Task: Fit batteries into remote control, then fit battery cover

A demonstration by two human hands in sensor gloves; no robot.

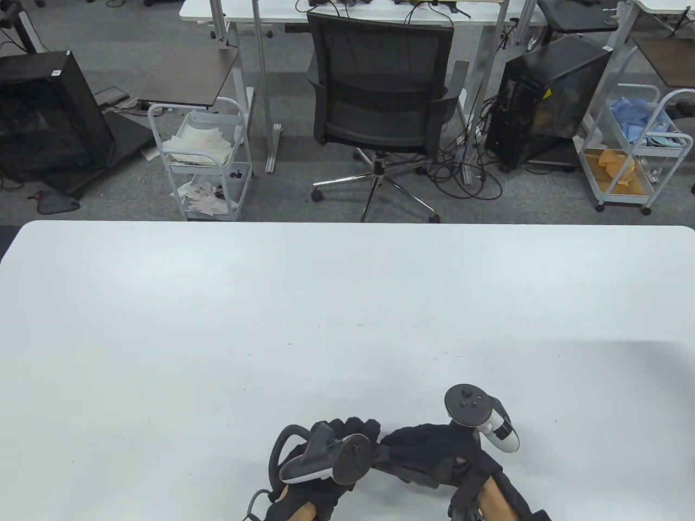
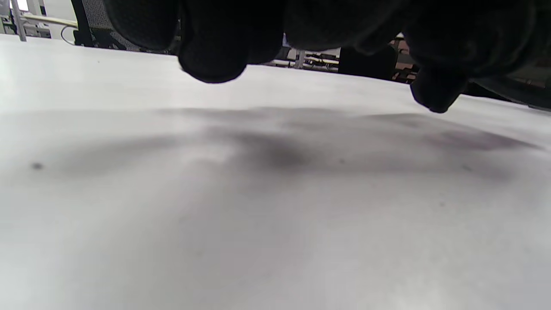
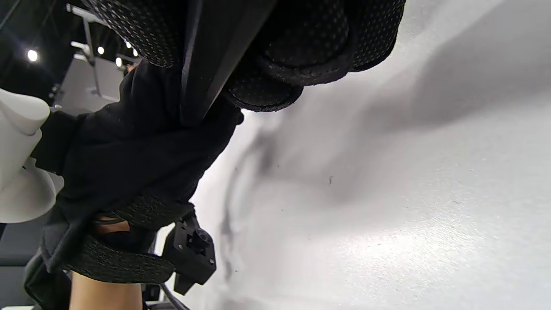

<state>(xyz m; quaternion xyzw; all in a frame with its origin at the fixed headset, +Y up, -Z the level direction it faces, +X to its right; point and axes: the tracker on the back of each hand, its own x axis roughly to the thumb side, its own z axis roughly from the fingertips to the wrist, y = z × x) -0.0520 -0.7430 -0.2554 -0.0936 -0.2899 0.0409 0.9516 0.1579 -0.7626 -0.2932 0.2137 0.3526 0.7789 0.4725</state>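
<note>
My two gloved hands meet at the near edge of the white table (image 1: 271, 325). In the right wrist view, my right hand's fingers (image 3: 310, 38) grip a flat black slab, seemingly the remote control (image 3: 215, 56). Its lower end runs into my left hand (image 3: 129, 142), which closes around it. In the table view, my left hand (image 1: 355, 431) has curled fingers that touch my right hand (image 1: 412, 448), and the remote is hidden under both. In the left wrist view, my left fingers (image 2: 215, 51) hang curled just above the table. No batteries or battery cover show.
The table top stretches bare and white ahead and to both sides of my hands. Beyond its far edge stand an office chair (image 1: 380, 103), two white trolleys (image 1: 203, 163) and other desks.
</note>
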